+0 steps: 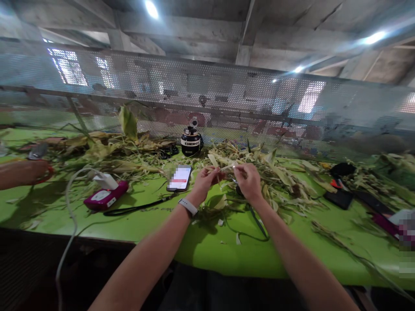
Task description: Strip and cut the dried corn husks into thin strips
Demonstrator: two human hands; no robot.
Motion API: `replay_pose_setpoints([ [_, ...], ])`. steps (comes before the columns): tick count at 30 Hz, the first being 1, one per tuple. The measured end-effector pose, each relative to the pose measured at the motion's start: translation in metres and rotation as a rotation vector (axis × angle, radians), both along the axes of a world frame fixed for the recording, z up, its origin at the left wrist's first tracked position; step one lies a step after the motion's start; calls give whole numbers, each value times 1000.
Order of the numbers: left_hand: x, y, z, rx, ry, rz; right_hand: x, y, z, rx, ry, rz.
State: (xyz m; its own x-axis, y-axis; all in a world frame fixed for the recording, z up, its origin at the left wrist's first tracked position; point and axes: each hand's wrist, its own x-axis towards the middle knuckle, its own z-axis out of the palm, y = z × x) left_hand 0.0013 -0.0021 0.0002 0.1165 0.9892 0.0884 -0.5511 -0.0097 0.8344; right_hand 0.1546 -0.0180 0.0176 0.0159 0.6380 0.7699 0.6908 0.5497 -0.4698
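My left hand (pixel 205 183), with a pale band on its wrist, pinches a thin strip of corn husk (pixel 226 167) above the green table. My right hand (pixel 248 181) is closed on the other end of the strip, a short way to the right. Loose corn husks (pixel 272 168) lie piled behind and to the right of both hands. Below them are a few torn scraps and a dark cord (pixel 259 226). Left of my left hand lies a phone (pixel 180 178) with its screen lit.
A black jug (pixel 191 141) stands at the back by a perforated metal screen (pixel 220 93). On the left are a magenta power strip (pixel 105 196) with a white charger, more husks (pixel 110 149), and another person's hand (pixel 26 172) holding red-handled scissors. The green table (pixel 233 259) ends in front of me.
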Motion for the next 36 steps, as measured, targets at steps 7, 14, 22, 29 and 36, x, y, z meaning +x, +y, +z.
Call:
replay_pose_setpoints([
  [7, -1, 0, 5, 36, -93, 39, -13, 0, -13, -374, -154, 289],
  [14, -5, 9, -1, 56, -44, 166, -9, 1, -10, -290, -128, 260],
  [22, -6, 4, 1, 175, 166, -60, -3, 3, -8, 56, -264, 44],
  [29, -2, 1, 2, 165, 264, -121, -4, 5, -13, -121, -205, 89],
  [36, -4, -6, 8, 309, 382, -20, -8, 4, -15, -141, -110, 77],
])
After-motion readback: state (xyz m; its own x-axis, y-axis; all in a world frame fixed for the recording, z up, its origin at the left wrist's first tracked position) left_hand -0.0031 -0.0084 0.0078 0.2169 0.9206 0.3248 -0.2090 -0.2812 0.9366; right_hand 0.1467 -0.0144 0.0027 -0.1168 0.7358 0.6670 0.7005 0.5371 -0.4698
